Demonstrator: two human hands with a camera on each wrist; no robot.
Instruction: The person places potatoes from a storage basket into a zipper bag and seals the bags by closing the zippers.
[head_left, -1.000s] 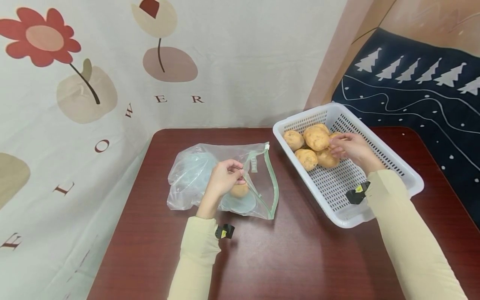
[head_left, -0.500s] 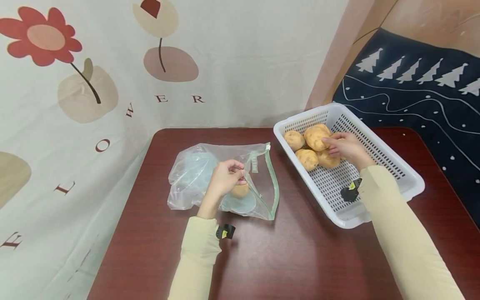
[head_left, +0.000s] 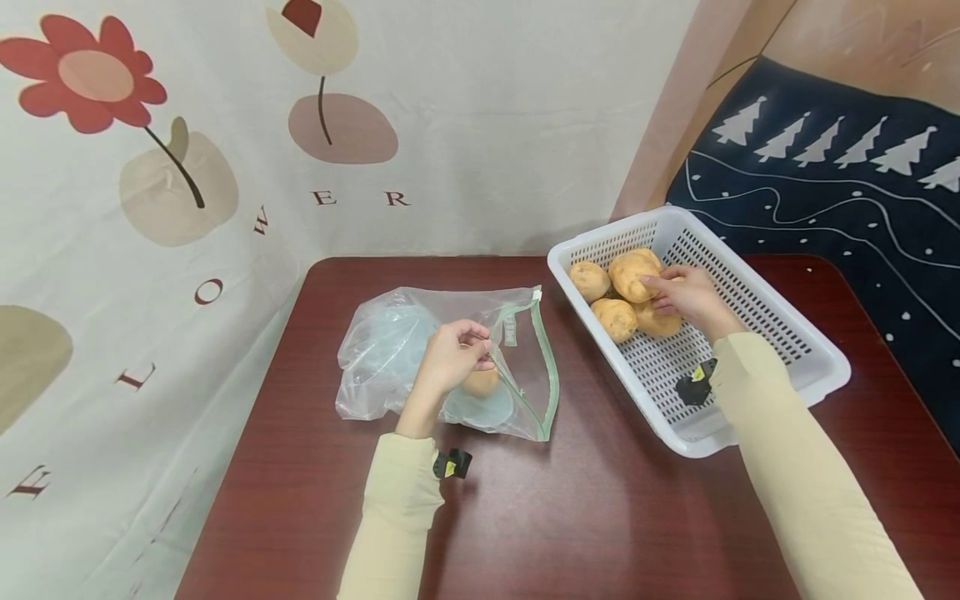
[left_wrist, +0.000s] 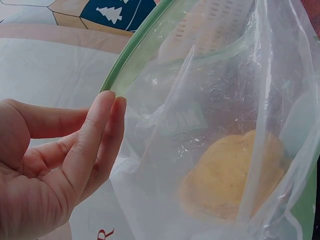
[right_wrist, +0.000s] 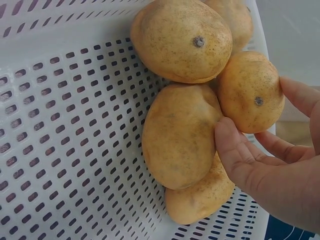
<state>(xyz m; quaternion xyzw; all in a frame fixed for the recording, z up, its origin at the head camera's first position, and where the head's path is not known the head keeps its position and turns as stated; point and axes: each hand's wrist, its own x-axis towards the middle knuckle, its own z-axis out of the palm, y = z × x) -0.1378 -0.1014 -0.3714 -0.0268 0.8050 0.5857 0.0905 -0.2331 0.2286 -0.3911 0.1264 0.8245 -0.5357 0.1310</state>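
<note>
With thumb and fingertips my left hand [head_left: 453, 354] pinches the green-edged mouth of a clear zip bag [head_left: 367, 392]; the lifted rim shows close up in the left wrist view. Inside the bag lies one potato [left_wrist: 232, 175], seen through the plastic. My right hand [head_left: 690, 296] reaches into a white basket [head_left: 817, 371]. Its thumb and fingers curl around a small round potato [right_wrist: 252, 92], as the right wrist view shows. Against that one rest other potatoes, among them a long one [right_wrist: 180, 137] and a larger one [right_wrist: 182, 42].
The bag lies flat on a dark red-brown table [head_left: 540, 517], left of the basket. A white flower-printed cloth [head_left: 487, 125] hangs behind the table. To the right is a navy cloth [head_left: 825, 192] with white trees.
My right hand has shifted slightly left in the basket, closer in on the potatoes. My left hand keeps its pinch on the bag's edge, almost still.
</note>
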